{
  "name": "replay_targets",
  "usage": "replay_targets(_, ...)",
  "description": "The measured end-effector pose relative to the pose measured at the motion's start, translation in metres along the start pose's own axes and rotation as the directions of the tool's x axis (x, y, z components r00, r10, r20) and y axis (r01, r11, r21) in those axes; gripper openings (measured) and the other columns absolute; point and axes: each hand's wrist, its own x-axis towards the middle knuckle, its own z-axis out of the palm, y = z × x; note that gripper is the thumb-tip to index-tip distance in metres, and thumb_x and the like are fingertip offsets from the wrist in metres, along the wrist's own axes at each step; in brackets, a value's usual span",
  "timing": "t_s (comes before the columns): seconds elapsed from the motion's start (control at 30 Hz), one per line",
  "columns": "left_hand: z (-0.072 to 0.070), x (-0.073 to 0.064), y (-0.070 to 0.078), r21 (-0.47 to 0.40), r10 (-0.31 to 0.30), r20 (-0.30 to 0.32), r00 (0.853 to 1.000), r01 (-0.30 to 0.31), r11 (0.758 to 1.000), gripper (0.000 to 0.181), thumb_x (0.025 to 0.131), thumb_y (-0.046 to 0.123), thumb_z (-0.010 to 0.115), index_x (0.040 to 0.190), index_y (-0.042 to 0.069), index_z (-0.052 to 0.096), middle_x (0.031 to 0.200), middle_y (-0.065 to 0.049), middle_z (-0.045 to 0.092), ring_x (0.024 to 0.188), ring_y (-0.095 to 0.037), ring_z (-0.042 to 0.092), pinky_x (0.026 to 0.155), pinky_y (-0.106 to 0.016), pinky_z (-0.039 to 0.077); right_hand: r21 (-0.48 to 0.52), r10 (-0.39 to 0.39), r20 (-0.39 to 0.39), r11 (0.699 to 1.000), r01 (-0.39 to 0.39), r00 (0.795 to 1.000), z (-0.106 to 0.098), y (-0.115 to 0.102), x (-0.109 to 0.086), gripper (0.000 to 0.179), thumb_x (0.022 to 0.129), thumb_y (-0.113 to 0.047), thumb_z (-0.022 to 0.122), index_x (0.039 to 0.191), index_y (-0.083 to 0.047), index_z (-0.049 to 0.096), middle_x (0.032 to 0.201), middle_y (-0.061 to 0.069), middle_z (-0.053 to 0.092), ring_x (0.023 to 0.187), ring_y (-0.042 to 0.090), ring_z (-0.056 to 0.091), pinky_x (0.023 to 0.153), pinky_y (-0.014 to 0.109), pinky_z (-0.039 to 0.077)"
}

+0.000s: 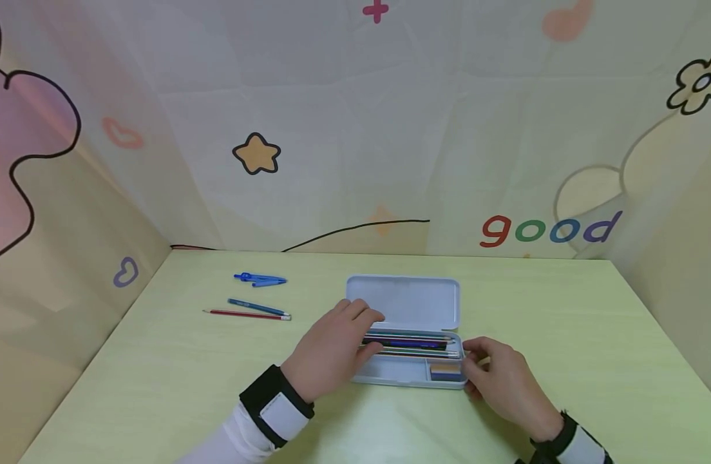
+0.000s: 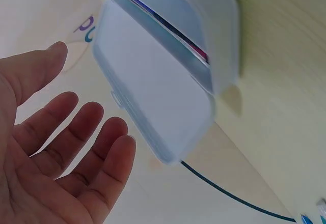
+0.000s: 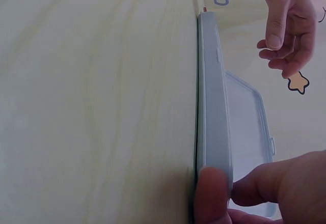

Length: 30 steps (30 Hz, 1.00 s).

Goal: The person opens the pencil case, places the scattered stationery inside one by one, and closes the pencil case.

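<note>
The right hand pinches the open case at its end; the left hand hovers over its pencils, fingers spread wide.

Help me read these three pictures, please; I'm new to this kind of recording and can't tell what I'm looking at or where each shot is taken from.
There is no machine here: a person works with two bare hands and wears three cameras. The wide picture comes from the head and looks down at a green table. The other two come from the wrists, so they show tilted close-ups.

An open pencil case lies in the middle, lid folded back, with pencils and an eraser inside. The left hand hovers open over the case's left end, holding nothing. The right hand grips the case's right end. Further left lie a blue compass, a blue pen and a red pencil.
</note>
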Motion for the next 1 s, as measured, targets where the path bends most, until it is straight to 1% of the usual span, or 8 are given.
replay_targets(0.17, -0.009, -0.012, -0.018, -0.014, -0.059, -0.021, 0.998, 0.059, 0.998, 0.037, 0.094, 0.022, 0.085, 0.125, 0.007, 0.071, 0.115, -0.003, 0.068, 0.100, -0.020, 0.059, 0.087, -0.031, 0.056, -0.012, 0.014, 0.002, 1.000, -0.014, 1.000, 0.000, -0.001, 0.001, 0.036, 0.100, -0.007, 0.063, 0.132, 0.008, 0.062, 0.096, 0.008, 0.064, 0.066, 0.018, 0.065, 0.058, 0.028, 0.058)
replay_targets(0.37, -0.015, -0.028, -0.045, 0.013, -0.117, -0.068, 0.991, 0.118, 0.993, 0.038, 0.091, 0.017, 0.087, 0.123, 0.006, 0.070, 0.114, -0.005, 0.068, 0.103, -0.025, 0.061, 0.087, -0.036, 0.058, -0.014, 0.021, 0.003, 1.000, -0.021, 1.000, 0.001, -0.001, 0.001, 0.035, 0.100, -0.007, 0.063, 0.132, 0.007, 0.062, 0.097, 0.008, 0.064, 0.066, 0.018, 0.065, 0.059, 0.028, 0.057)
replay_targets(0.53, -0.019, -0.042, -0.072, 0.024, -0.182, -0.063, 0.981, 0.184, 0.983, 0.036, 0.091, 0.014, 0.086, 0.122, 0.005, 0.070, 0.114, -0.006, 0.068, 0.104, -0.026, 0.060, 0.087, -0.038, 0.058, -0.008, 0.021, 0.000, 1.000, -0.021, 1.000, 0.001, 0.000, 0.000, 0.035, 0.100, -0.007, 0.064, 0.132, 0.007, 0.063, 0.097, 0.009, 0.064, 0.065, 0.019, 0.065, 0.059, 0.028, 0.057)
replay_targets(0.7, -0.021, -0.055, -0.094, 0.029, -0.236, -0.048, 0.971, 0.238, 0.971, 0.036, 0.091, 0.012, 0.085, 0.123, 0.003, 0.070, 0.115, -0.009, 0.068, 0.110, -0.028, 0.061, 0.090, -0.040, 0.058, -0.006, 0.026, 0.004, 1.000, -0.026, 1.000, 0.000, -0.002, 0.000, 0.035, 0.099, -0.006, 0.064, 0.132, 0.007, 0.063, 0.098, 0.009, 0.064, 0.065, 0.019, 0.065, 0.059, 0.028, 0.057)
replay_targets(0.83, -0.023, -0.064, -0.110, 0.034, -0.251, -0.050, 0.967, 0.253, 0.967, 0.034, 0.091, 0.011, 0.085, 0.121, 0.001, 0.070, 0.115, -0.012, 0.068, 0.110, -0.031, 0.061, 0.089, -0.043, 0.059, -0.002, 0.038, 0.003, 0.999, -0.038, 0.999, 0.000, -0.002, -0.001, 0.035, 0.099, -0.006, 0.064, 0.132, 0.007, 0.063, 0.097, 0.010, 0.064, 0.066, 0.019, 0.065, 0.059, 0.028, 0.058)
replay_targets(1.0, -0.026, -0.071, -0.127, 0.044, -0.255, -0.064, 0.965, 0.258, 0.965, 0.035, 0.089, 0.009, 0.087, 0.118, 0.000, 0.070, 0.112, -0.012, 0.069, 0.107, -0.034, 0.062, 0.089, -0.046, 0.058, -0.001, 0.029, 0.001, 1.000, -0.029, 1.000, 0.001, -0.002, 0.000, 0.035, 0.100, -0.006, 0.064, 0.132, 0.007, 0.063, 0.097, 0.009, 0.064, 0.066, 0.019, 0.065, 0.058, 0.028, 0.057)
